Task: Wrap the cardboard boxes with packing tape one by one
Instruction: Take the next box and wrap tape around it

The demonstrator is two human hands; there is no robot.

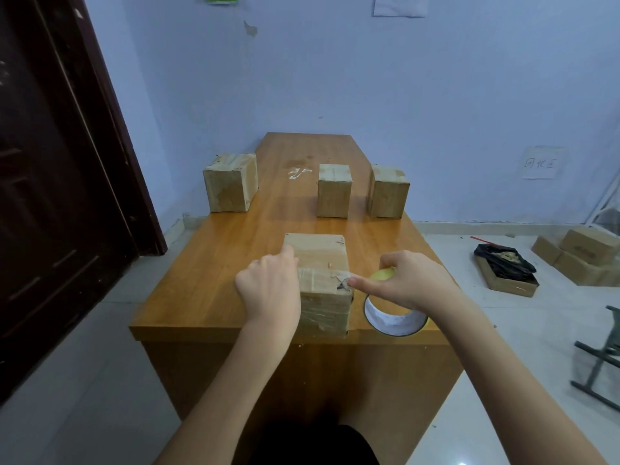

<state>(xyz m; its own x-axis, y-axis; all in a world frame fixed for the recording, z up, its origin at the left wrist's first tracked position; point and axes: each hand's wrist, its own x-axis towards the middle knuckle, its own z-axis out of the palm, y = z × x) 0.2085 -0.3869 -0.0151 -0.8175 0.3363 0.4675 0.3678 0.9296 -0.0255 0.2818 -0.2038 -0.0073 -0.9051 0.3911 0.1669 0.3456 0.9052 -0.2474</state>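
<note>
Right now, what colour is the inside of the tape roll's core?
White inside the yellow-rimmed packing tape roll, seen best in the head view.

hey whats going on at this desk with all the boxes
A person is taping a cardboard box at the near edge of a wooden desk. The left hand steadies the box's left side; the right hand grips a roll of packing tape beside it, thumb pressing clear tape onto the box top. Three more boxes, one at far left and two at far right, wait further back.
</note>
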